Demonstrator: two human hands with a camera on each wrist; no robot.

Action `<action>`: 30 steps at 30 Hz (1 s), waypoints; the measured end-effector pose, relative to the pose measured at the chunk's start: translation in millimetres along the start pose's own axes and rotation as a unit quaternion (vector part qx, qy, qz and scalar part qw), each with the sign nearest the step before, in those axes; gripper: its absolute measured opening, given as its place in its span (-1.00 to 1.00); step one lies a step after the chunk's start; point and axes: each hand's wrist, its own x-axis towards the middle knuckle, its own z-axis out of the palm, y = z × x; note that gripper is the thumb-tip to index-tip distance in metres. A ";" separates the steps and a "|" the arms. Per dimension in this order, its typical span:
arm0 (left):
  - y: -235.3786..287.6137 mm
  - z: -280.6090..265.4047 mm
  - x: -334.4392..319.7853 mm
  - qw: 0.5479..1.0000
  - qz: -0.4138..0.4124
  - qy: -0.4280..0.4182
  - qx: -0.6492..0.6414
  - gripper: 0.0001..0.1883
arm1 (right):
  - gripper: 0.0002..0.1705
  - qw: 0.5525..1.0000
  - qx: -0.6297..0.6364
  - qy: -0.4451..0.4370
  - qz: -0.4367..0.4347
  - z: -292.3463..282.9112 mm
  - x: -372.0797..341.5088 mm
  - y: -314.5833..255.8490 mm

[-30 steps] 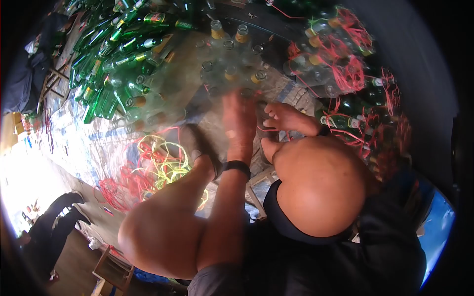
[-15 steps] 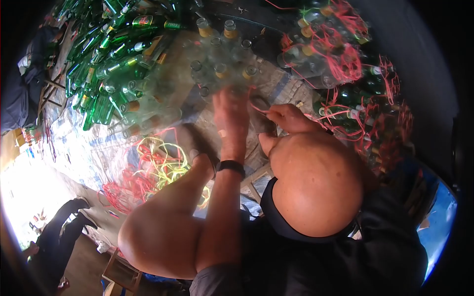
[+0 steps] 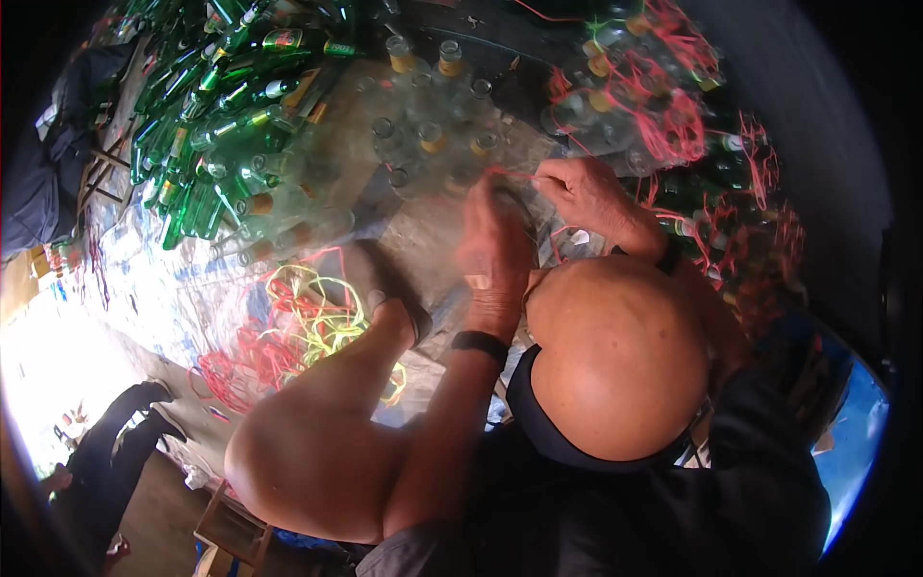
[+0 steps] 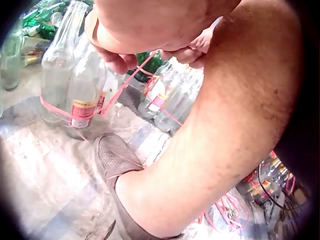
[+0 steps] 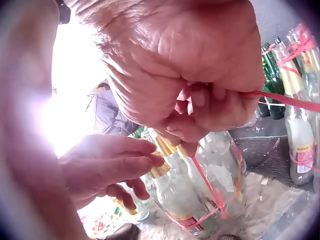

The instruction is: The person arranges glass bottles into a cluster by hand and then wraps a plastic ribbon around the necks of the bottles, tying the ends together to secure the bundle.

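Several clear glass bottles [image 3: 430,139] stand upright together beyond the hands, with pink plastic twine [image 4: 55,110] running round them. My right hand [image 3: 594,197], its fingers curled, grips that twine; one stretch [image 5: 204,177] runs tautly down to the bottles and another tail [image 5: 287,100] leaves the fist on the far side. Beside it, close by the bottle necks, is my left hand [image 5: 112,162], fingers fairly straight and nothing visible between them. In the head view the left hand [image 3: 495,236] is blurred, its fingertips near the twine.
Green bottles [image 3: 216,106] lie piled at the left. Twine-tied bottles [image 3: 625,106] stand at the right. Loose pink and yellow twine [image 3: 317,313] lies by my left shoe [image 4: 115,155]. At the far left, dark-clothed legs [image 3: 106,452] of another person appear beside a wooden stool [image 3: 231,524].
My right hand has risen away from beside the knee, gripping twine. My left hand has drawn back from the bottles and shifted right, towards the right hand. The bottles stay in place.
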 end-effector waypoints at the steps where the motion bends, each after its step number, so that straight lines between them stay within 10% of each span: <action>1: 5.9 1.4 2.9 0.998 0.043 0.044 -0.014 -0.40 | -0.78 0.999 -0.035 -0.007 -0.004 -3.2 2.9 -4.0; 12: 40.2 10.3 42.1 0.983 -0.163 -0.069 -0.056 -0.13 | -0.80 0.979 -0.159 -0.033 -0.126 -27.9 45.0 -20.2; 30: 14.1 66.7 58.9 0.962 -0.154 0.140 -0.177 -0.54 | -0.83 0.939 -0.230 -0.131 -0.218 -37.0 108.4 -50.6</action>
